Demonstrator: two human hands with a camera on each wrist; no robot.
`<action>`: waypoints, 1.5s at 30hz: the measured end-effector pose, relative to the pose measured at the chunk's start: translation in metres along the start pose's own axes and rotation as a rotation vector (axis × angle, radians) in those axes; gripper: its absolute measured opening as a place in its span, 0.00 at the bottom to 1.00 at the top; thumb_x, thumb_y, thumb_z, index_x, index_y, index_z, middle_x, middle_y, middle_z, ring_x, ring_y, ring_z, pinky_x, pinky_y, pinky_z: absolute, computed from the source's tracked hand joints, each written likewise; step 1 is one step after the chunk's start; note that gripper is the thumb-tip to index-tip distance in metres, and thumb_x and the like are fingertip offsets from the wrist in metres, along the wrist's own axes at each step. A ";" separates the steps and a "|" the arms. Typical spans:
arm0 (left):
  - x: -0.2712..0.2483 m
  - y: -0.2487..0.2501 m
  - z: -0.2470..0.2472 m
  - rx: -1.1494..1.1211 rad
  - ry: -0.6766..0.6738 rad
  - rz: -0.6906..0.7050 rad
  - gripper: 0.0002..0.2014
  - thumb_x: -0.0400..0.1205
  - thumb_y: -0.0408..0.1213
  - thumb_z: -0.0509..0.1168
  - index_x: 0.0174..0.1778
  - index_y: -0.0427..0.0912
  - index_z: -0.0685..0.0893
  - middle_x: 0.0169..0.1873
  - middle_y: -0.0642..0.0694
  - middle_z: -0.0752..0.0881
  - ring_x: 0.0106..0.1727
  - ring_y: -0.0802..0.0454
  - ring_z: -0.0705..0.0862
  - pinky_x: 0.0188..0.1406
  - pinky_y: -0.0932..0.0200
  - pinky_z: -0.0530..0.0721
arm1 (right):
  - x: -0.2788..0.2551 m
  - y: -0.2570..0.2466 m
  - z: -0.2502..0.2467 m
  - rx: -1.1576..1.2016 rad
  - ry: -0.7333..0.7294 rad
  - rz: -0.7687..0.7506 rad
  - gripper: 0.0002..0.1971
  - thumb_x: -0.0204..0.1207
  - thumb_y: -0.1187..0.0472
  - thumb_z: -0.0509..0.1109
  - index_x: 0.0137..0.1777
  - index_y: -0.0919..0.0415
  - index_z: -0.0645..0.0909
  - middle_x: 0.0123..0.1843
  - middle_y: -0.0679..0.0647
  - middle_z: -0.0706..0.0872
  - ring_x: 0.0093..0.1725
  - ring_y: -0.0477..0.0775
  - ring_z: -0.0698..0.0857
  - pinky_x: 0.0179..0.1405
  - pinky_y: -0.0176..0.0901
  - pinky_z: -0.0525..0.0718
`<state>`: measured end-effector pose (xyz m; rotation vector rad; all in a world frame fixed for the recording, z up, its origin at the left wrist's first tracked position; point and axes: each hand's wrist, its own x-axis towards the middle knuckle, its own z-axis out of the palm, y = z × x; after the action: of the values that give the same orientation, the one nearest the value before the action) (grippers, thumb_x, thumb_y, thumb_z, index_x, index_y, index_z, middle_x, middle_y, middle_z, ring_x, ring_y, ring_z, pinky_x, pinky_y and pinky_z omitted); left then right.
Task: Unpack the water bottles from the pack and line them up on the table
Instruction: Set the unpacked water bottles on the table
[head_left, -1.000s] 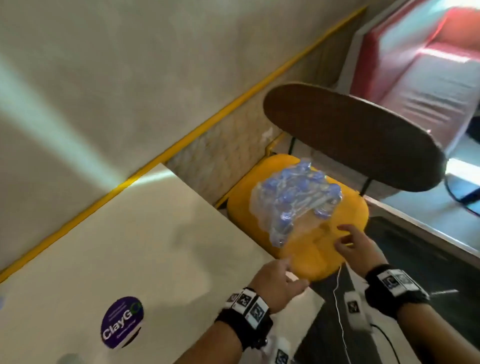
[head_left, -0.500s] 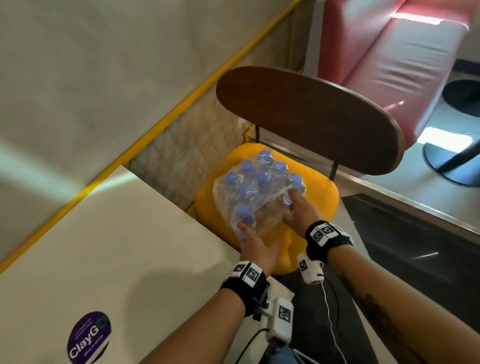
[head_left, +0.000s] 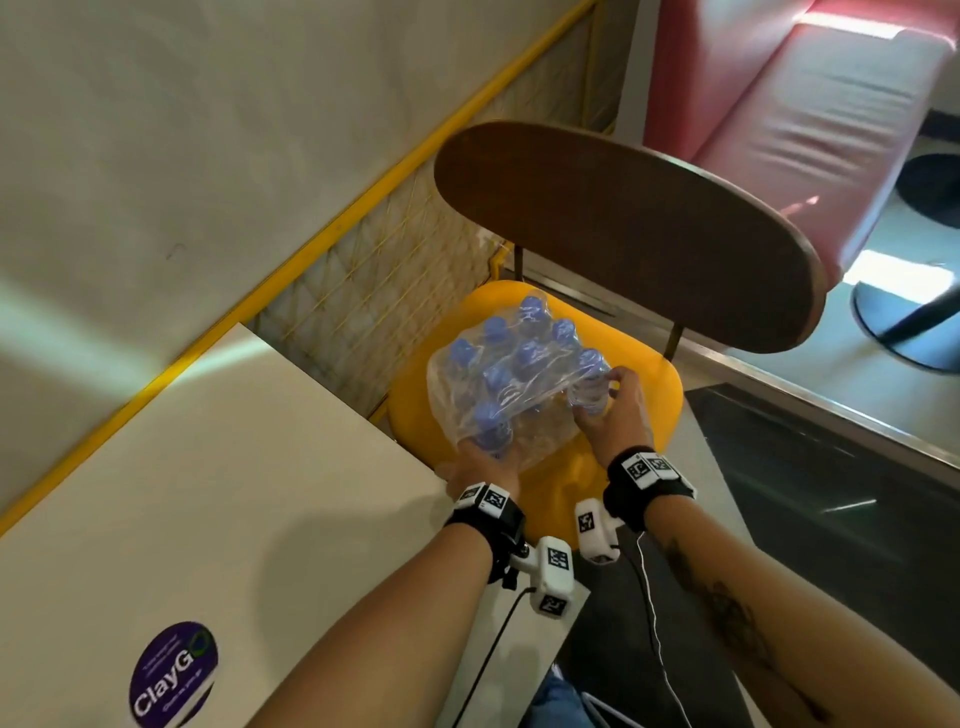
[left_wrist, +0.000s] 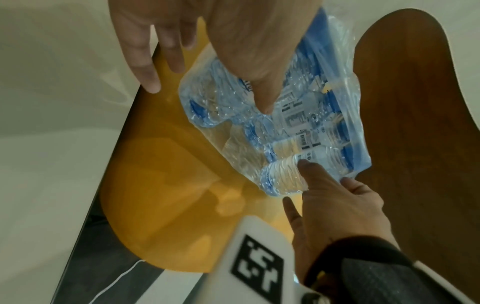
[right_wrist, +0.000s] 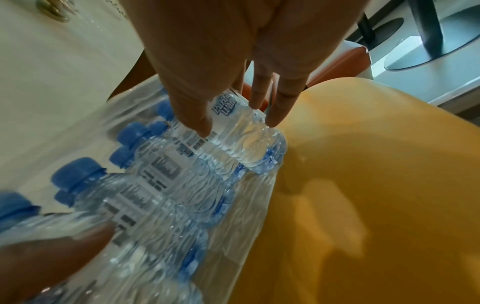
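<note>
We grip pack on chair, fingers of both hands clamped; judge lift to surface next.

left hand fingers mostly hidden under the pack from the head view; palm cut off by the top edge at its own wrist camera. right hand fingertips tucked behind the end bottle, palm cropped at the top there. bottle count unreadable through wrinkled film; label print too blurred to read. near caps smeared. chair legs unseen, backrest cut by the frame. table running off the left edge; sticker small text illegible.
</note>
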<state>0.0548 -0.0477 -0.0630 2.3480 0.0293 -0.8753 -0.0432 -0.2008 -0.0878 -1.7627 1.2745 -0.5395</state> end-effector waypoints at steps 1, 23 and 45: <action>0.003 -0.001 0.001 0.008 0.013 0.025 0.30 0.71 0.65 0.73 0.62 0.52 0.77 0.59 0.39 0.75 0.49 0.35 0.83 0.51 0.43 0.88 | 0.005 0.000 0.000 -0.021 -0.005 -0.005 0.30 0.68 0.55 0.82 0.64 0.45 0.68 0.66 0.53 0.79 0.62 0.57 0.82 0.58 0.55 0.85; -0.039 -0.111 -0.135 0.017 -0.098 0.550 0.25 0.62 0.52 0.80 0.51 0.74 0.77 0.51 0.58 0.84 0.50 0.57 0.86 0.55 0.48 0.87 | -0.088 -0.003 -0.002 -0.191 -0.433 -0.206 0.20 0.60 0.48 0.83 0.48 0.40 0.77 0.46 0.48 0.85 0.42 0.50 0.84 0.37 0.46 0.81; -0.154 -0.522 -0.334 -0.495 0.643 -0.158 0.22 0.65 0.38 0.85 0.51 0.55 0.86 0.48 0.52 0.91 0.47 0.61 0.89 0.50 0.53 0.87 | -0.473 -0.139 0.320 -0.430 -1.445 -0.798 0.28 0.56 0.50 0.82 0.59 0.51 0.80 0.54 0.49 0.84 0.51 0.51 0.83 0.53 0.44 0.80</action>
<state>0.0111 0.5893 -0.0621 2.0643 0.6271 -0.1160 0.0916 0.3709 -0.0749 -2.1915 -0.3766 0.6401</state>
